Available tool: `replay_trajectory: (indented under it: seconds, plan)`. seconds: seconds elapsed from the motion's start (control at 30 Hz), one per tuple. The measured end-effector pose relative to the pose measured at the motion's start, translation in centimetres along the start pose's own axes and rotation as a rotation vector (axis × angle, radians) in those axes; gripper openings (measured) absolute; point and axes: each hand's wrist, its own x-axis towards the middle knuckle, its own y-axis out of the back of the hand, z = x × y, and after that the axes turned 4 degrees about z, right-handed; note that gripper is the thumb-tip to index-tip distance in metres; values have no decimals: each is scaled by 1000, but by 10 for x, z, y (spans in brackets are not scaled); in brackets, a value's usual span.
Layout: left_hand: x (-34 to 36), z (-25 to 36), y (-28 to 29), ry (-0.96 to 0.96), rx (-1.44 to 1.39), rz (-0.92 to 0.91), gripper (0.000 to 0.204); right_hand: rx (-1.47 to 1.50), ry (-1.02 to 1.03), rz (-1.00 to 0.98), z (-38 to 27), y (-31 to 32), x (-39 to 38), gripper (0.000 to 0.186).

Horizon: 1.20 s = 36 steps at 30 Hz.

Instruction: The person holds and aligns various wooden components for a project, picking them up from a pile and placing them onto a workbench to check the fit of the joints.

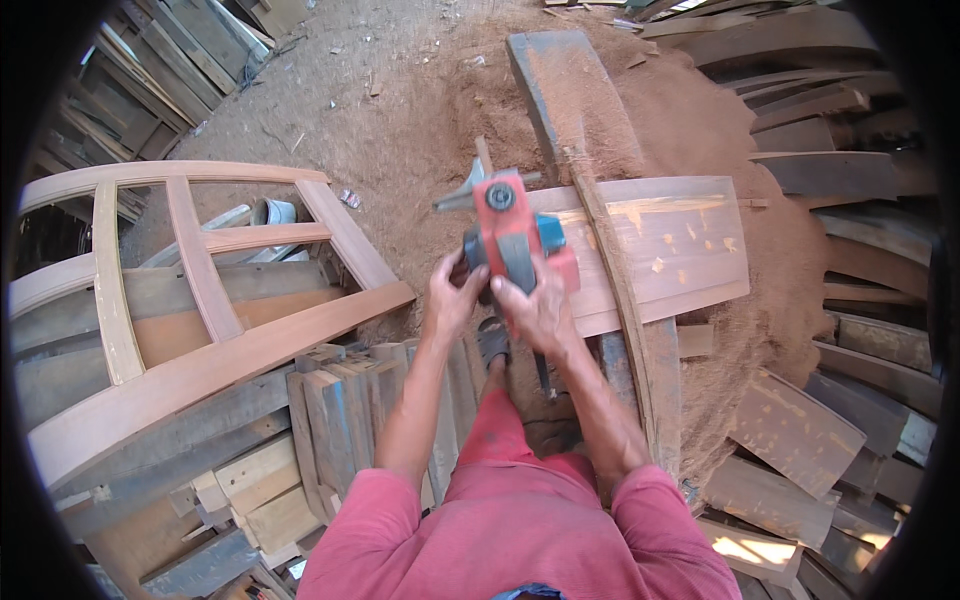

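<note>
Both my hands hold a red and teal power planer point(508, 228) in front of me, turned on end with a round dark knob and a metal fitting at its upper part. My left hand point(455, 295) is closed on its dark left side, and my right hand point(530, 300) grips its lower right. Just right of the planer lies a pinkish wooden panel point(680, 250) with pale patches, resting on a sawdust-covered beam point(560, 85). A long thin batten point(620, 290) crosses the panel lengthwise.
An assembled wooden frame point(185, 290) lies at left over boards, with a pale bucket point(270, 212) behind it. Stacked boards line the upper left and lower left. Piles of planks point(850, 230) fill the right side, beside heaped sawdust point(690, 110). My foot point(492, 340) stands below the planer.
</note>
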Motion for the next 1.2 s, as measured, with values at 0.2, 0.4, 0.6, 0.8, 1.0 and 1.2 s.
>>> replay_trajectory:
  seconds: [0.2,0.4,0.6,0.8,1.0,1.2]
  plan:
    - [-154,-12,21,66,-203,3,60,106,-53,-85,-2,19,-127,42]
    - [-230,-34,-3,155,-136,13,70,81,-184,-129,10,34,-186,45]
    - [-228,-61,-7,112,81,14,64,-55,-101,-54,48,24,-205,42]
    - [-201,-58,-9,98,172,5,56,-13,-218,-7,48,20,-192,44]
    - [-167,-49,-19,97,216,18,55,-1,-308,5,47,19,-157,42]
    - [-135,-57,-17,97,181,24,53,-19,-231,37,45,10,-130,43]
